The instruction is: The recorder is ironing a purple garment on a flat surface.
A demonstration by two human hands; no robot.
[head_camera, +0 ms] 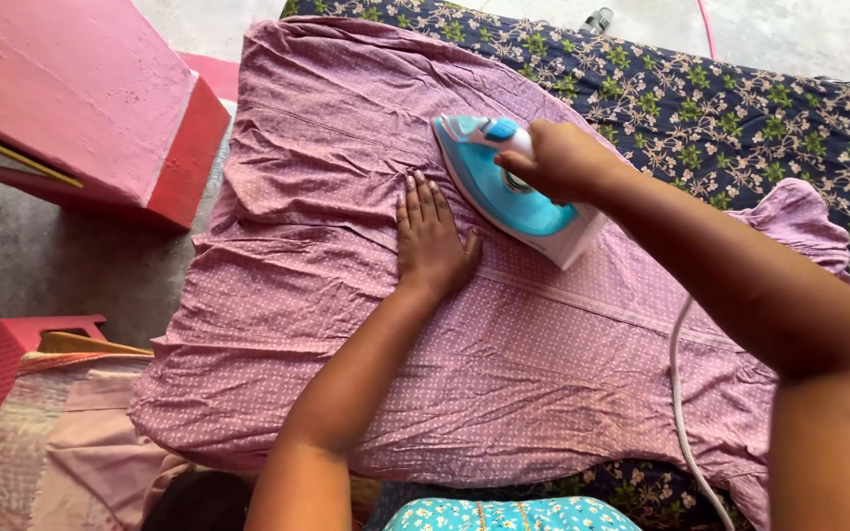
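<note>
Head view: my right hand (558,157) has its fingers wrapped round the handle of the blue iron (514,192), which rests flat on the mauve dress (504,374). My left hand (432,239) lies just beside it, fingers pressed together flat, holding the cloth taut. The dress covers a flowered pad (740,108); the cord (681,393) trails toward me.

Bare forearms — no sleeves, turquoise floral garment (512,514) at chest

Handle of the blue-and-white steam iron (509,182): hidden by the right hand (558,157). White cord (679,393): cut off at the bottom edge. Pink painted block (81,98): cropped at the left.
</note>
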